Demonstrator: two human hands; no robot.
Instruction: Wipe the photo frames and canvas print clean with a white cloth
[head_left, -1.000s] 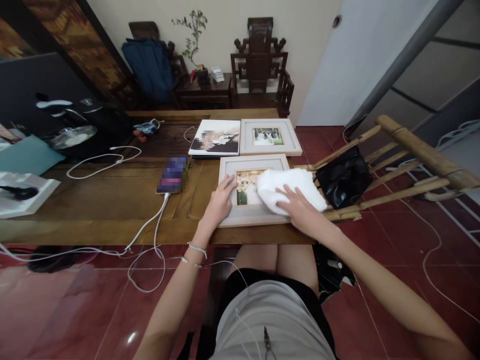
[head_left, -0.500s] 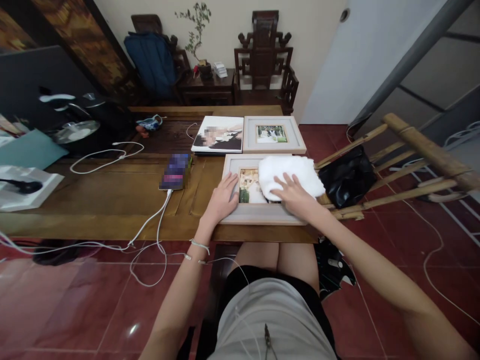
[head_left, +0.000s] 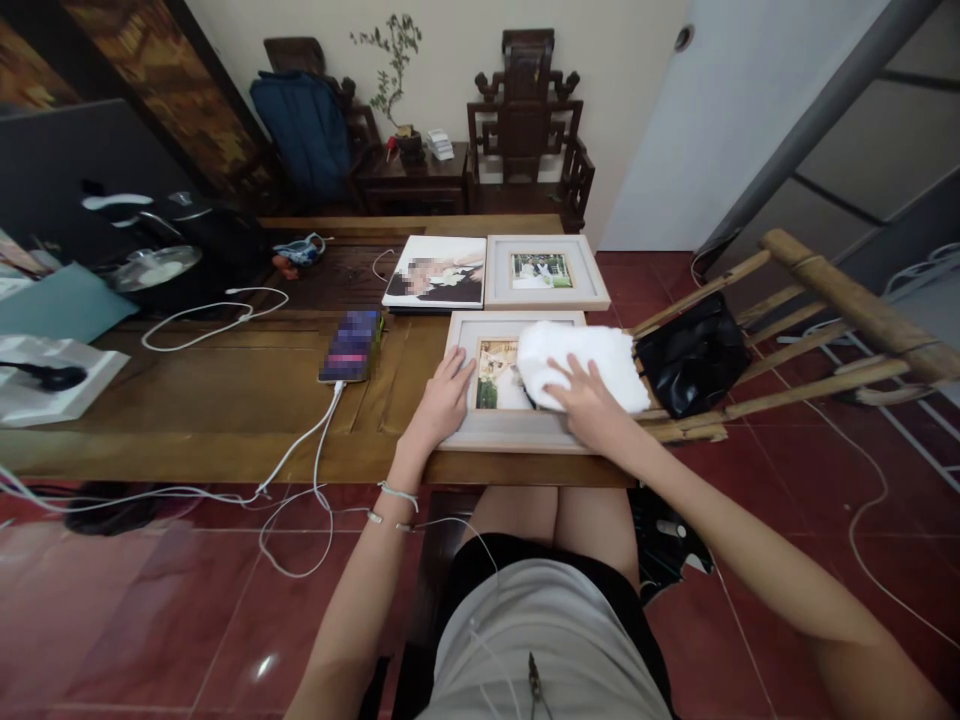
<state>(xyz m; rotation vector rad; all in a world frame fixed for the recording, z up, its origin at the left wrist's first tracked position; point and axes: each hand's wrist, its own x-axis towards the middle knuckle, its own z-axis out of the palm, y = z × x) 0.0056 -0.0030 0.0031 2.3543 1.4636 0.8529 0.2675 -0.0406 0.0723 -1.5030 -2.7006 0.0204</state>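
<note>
At the near edge of the bench (head_left: 225,400), directly in front of the seated person, a pale picture frame (head_left: 504,428) lies flat, face up. A folded white cloth (head_left: 592,352) rests on its glass, covering the right part. The right hand (head_left: 589,405) lies flat on the cloth, fingers spread and pressing down rather than gripping, which suits wiping the glass. The left hand (head_left: 444,398) lies open on the frame's left border, apparently bracing it against sliding. The hands are apart, neither closed on anything. Beyond the frame lie a second frame (head_left: 544,271) and a photo print (head_left: 436,272), side by side. A phone (head_left: 350,346) on a white cable (head_left: 300,450) lies to the left. A black bag (head_left: 694,352) sits on a bamboo rack (head_left: 825,330) to the right.
</note>
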